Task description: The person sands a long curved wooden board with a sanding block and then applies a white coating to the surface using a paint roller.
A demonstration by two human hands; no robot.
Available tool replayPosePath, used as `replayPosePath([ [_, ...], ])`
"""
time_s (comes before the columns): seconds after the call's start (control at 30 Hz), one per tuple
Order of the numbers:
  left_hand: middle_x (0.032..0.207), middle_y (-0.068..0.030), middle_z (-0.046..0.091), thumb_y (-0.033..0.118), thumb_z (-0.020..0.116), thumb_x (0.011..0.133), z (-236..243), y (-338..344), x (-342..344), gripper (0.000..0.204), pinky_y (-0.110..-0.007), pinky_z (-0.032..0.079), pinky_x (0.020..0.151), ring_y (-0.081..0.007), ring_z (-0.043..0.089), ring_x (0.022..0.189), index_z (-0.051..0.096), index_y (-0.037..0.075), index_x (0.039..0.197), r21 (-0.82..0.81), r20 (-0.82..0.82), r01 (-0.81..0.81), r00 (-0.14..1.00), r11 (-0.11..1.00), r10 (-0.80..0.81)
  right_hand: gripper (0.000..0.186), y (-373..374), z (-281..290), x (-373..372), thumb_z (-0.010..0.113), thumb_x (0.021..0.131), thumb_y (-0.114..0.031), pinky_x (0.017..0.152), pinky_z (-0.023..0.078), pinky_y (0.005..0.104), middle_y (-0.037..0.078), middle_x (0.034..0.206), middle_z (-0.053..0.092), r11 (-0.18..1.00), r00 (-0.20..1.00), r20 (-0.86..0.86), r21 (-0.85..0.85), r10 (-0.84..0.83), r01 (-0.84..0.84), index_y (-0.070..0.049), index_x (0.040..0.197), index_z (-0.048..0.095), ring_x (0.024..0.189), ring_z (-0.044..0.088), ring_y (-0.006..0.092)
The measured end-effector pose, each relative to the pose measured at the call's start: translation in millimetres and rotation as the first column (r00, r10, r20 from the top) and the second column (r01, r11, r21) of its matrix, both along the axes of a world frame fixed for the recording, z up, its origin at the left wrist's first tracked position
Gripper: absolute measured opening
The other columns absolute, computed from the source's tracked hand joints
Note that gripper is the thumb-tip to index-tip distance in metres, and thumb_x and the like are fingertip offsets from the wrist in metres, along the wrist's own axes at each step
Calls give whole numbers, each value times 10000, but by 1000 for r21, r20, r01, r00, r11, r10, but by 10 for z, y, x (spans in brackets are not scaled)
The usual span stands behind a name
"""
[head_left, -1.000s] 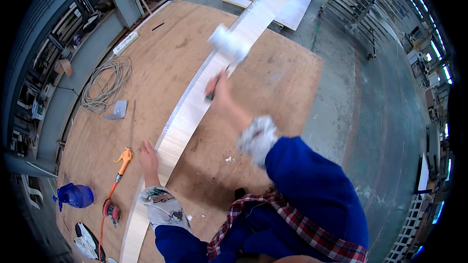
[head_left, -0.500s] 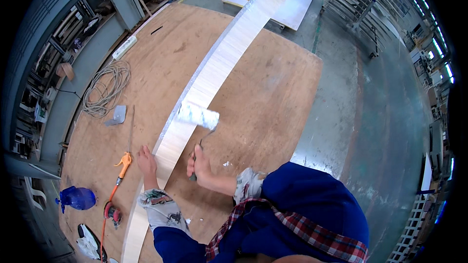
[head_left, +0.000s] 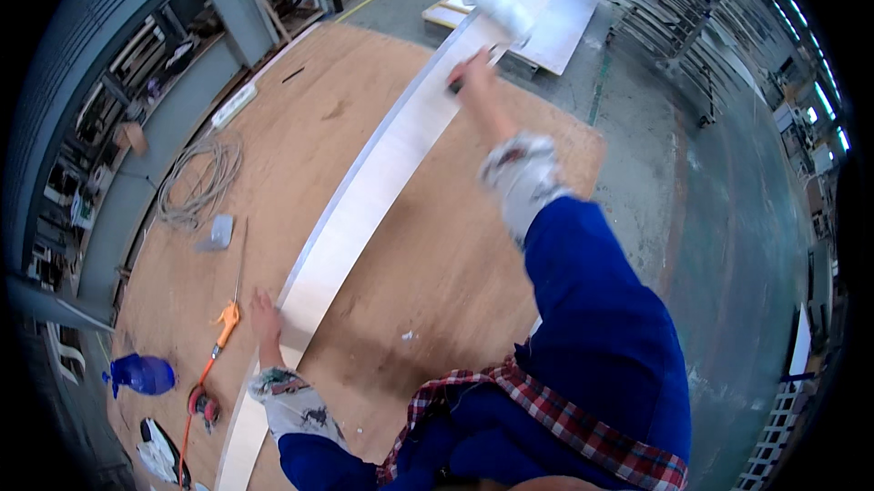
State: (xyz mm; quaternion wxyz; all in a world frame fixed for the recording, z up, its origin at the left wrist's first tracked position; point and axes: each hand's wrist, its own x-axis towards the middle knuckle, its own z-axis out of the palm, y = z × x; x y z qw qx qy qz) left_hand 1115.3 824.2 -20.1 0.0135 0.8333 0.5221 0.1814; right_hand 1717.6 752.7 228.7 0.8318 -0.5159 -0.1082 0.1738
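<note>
A long pale strip (head_left: 364, 213) with a grey edge runs diagonally over the plywood table (head_left: 200, 273) and past its far edge. My right hand (head_left: 475, 75) reaches out along it, closed round a paint roller's dark handle. The white roller head (head_left: 501, 7), blurred, is over the strip's far end. My left hand (head_left: 266, 318) rests at the strip's near left edge, fingers extended and slightly apart. Left of it lie an orange air blow gun (head_left: 228, 323) on a hose, a red sander (head_left: 205, 407) and a blue plastic jug (head_left: 146, 373).
A coiled cable (head_left: 196, 182), grey scraper (head_left: 218, 232) and white power strip (head_left: 235, 107) lie along the table's left. Beyond the table are a steel column (head_left: 218, 0), panels on a low stand (head_left: 569, 22), metal racks (head_left: 674, 22) and concrete floor on the right.
My right hand swept the roller down toward me, then far up the strip to its far end, my arm now outstretched. My left hand stays at the strip's edge, slightly lower than before.
</note>
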Motion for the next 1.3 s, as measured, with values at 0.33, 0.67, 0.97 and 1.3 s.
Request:
replayPosePath([
  [0.33, 1066, -264, 520, 772, 226, 732, 1241, -89, 1434, 978, -331, 449, 750, -241, 580, 803, -20, 87, 1385, -859, 491, 243, 643, 451, 588, 347, -910, -172, -1566, 350, 915, -397, 349, 378, 270, -3, 512, 375, 900, 705, -560, 286, 435, -329, -109, 725, 382, 384, 376, 109],
  [0.67, 1007, -283, 541, 814, 256, 678, 1175, -21, 1328, 1082, -308, 460, 732, -271, 592, 797, -24, 32, 1372, -880, 367, 68, 724, 470, 584, 394, -376, 235, 171, 336, 915, -415, 343, 357, 296, 17, 482, 361, 933, 954, -214, 336, 209, -129, -91, 694, 381, 368, 373, 140],
  [0.97, 745, -120, 608, 786, 210, 719, 1436, -23, 1927, 1031, -344, 337, 893, -208, 560, 793, 101, -14, 1360, -904, 218, 32, 893, 427, 394, 281, -1062, 396, -33, 398, 907, -357, 398, 388, 279, -15, 565, 367, 898, 848, -383, 382, 367, -216, -112, 772, 372, 427, 375, 101],
  [1.3, 851, -103, 609, 754, 188, 756, 1861, 81, 3364, 957, -393, 211, 986, -233, 509, 958, 219, -3, 1341, -898, 304, 244, 946, 367, 115, 308, -973, 405, 428, 411, 896, -372, 356, 360, 280, -2, 543, 373, 893, 876, -332, 401, 350, -205, -103, 752, 370, 390, 356, 110],
])
